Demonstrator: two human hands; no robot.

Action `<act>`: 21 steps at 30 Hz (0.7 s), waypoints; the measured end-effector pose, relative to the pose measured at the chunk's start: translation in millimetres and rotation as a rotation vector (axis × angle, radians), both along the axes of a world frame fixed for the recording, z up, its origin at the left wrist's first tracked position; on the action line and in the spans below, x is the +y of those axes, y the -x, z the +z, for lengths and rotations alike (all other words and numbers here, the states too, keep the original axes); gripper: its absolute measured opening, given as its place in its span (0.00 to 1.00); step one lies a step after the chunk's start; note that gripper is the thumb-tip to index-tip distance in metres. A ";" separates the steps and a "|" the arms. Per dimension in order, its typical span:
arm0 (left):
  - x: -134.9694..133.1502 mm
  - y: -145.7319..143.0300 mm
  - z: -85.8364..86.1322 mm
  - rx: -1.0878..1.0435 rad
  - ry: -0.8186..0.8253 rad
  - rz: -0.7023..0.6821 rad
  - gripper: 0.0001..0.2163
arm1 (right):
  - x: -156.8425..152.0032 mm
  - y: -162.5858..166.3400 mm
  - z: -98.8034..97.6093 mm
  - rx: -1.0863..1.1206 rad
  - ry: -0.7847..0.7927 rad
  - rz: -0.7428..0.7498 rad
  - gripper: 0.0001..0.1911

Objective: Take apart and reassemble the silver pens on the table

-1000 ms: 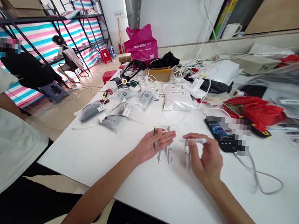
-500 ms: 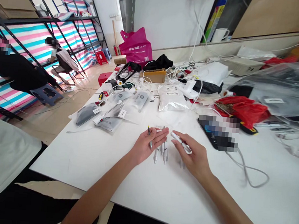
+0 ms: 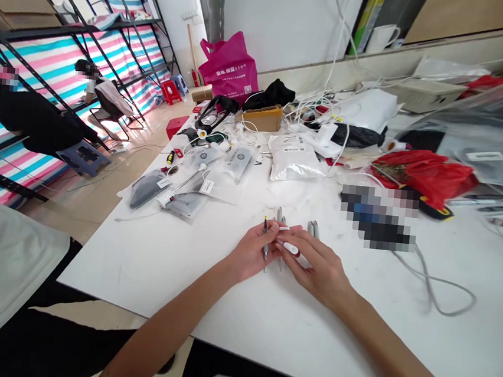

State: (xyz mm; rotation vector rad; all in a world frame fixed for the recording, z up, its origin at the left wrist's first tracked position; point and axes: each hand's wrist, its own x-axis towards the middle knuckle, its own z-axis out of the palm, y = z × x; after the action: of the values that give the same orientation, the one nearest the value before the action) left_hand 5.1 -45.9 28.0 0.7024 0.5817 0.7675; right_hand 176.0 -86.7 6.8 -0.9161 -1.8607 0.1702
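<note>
Near the front of the white table [image 3: 154, 274], my two hands meet over several grey-and-white pens. My left hand [image 3: 249, 252] is closed on a slim dark pen piece [image 3: 266, 246] with a yellow end and a silvery lower part. A thin white stick [image 3: 283, 228] also pokes out by its thumb. Between the fingers of my right hand [image 3: 324, 269] is a white pen barrel [image 3: 291, 248], its rounded end towards me. Two grey pens [image 3: 314, 229] lie just beyond the right fingers, and more pens [image 3: 280, 215] are partly hidden behind the left.
Clear plastic packets [image 3: 185, 203] lie at the left, with a white parcel [image 3: 296, 157] behind my hands. A blurred-out dark device [image 3: 371, 218] with a grey cable [image 3: 431, 289] is at the right, near a red bag [image 3: 431, 170]. Two people sit across the room.
My right hand has moved left to meet my left hand, and the white barrel has turned so that its rounded end faces me. The left fingers have curled in.
</note>
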 end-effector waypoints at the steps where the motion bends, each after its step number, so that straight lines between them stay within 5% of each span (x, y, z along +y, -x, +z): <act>1: 0.1 0.1 0.0 -0.009 0.005 0.002 0.15 | 0.0 -0.2 -1.1 -0.008 -0.010 -0.003 0.21; 14: 0.3 1.1 -0.3 0.009 0.028 -0.013 0.16 | 1.3 1.2 -2.3 -0.058 -0.081 -0.009 0.26; 21: 1.6 0.6 -3.5 0.005 0.050 0.014 0.17 | 0.7 0.8 0.4 -0.051 -0.064 0.001 0.20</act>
State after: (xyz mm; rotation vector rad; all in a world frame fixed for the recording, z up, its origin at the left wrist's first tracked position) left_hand 4.4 -44.3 24.5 0.6553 0.6087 0.7619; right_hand 175.2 -86.0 7.3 -0.8828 -1.9027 0.0885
